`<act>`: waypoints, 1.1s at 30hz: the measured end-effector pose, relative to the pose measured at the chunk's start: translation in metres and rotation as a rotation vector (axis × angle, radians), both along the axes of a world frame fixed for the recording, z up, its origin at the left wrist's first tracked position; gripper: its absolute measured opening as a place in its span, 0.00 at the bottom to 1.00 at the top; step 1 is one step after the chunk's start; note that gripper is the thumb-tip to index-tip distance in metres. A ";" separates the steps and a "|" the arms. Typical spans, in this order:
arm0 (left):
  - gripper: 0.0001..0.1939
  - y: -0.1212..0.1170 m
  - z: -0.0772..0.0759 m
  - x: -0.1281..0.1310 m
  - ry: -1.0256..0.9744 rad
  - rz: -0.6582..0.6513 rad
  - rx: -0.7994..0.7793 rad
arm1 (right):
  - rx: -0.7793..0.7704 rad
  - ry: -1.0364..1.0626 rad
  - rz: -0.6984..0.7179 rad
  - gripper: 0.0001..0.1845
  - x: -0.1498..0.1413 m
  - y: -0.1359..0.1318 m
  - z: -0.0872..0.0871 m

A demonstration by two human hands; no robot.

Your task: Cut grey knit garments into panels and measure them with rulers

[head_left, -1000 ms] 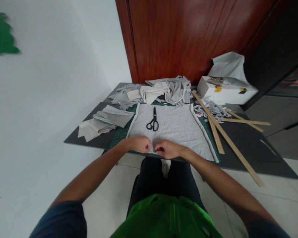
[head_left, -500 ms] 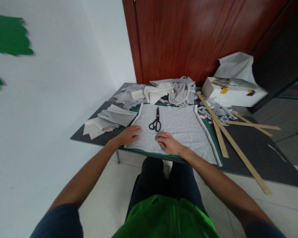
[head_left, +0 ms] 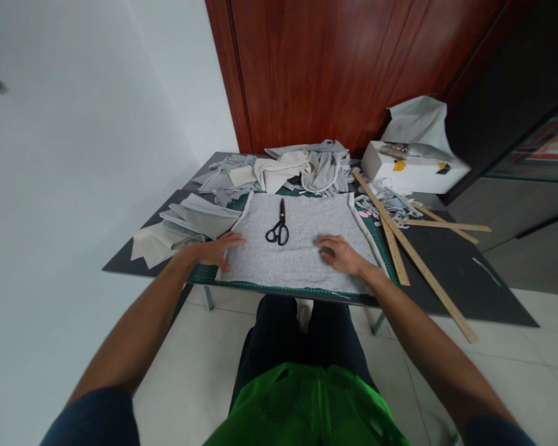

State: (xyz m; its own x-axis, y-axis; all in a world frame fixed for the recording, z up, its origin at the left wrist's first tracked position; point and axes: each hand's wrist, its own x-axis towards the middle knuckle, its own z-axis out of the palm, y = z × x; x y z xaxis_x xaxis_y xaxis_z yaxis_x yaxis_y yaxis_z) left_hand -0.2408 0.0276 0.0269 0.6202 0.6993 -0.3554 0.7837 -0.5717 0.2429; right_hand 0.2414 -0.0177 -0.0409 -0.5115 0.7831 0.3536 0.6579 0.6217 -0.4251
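A grey piece of fabric (head_left: 302, 248) lies spread flat on a green cutting mat (head_left: 204, 274) on a dark table. My left hand (head_left: 216, 249) rests open on the fabric's left edge, fingers stretched flat. Also lying flat, with fingers apart, my right hand (head_left: 341, 253) presses on the right half of the fabric. Black scissors (head_left: 279, 226) lie on the fabric between and beyond my hands, touched by neither.
Folded grey fabric pieces (head_left: 190, 223) sit left of the mat. A heap of grey and cream cloth (head_left: 288, 170) lies at the back. A white box (head_left: 411, 170) stands at the back right. Wooden rulers (head_left: 413, 254) and cloth scraps (head_left: 388, 204) lie to the right.
My hands were closed together at the fabric's near edge; they have opened and slid apart, the left to the left edge, the right further right across the cloth.
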 end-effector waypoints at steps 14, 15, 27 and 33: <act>0.58 -0.002 0.011 0.031 0.351 0.243 0.121 | -0.291 -0.224 -0.222 0.34 0.121 -0.026 0.014; 0.58 -0.003 0.012 0.033 0.370 0.253 0.113 | -0.285 -0.234 -0.233 0.33 0.124 -0.026 0.012; 0.57 -0.010 0.016 0.036 0.446 0.322 0.086 | -0.274 -0.355 -0.303 0.51 0.137 -0.027 0.002; 0.57 -0.019 0.019 0.039 0.423 0.314 0.082 | -0.267 -0.334 -0.331 0.52 0.146 -0.031 0.003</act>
State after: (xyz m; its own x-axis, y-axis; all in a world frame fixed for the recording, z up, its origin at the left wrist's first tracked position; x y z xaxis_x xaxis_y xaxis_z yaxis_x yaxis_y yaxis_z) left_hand -0.2021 0.0084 0.0457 0.1913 0.8643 -0.4651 0.9399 -0.2979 -0.1670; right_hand 0.3875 -0.0490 -0.0384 -0.2727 0.9619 -0.0193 0.9266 0.2571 -0.2745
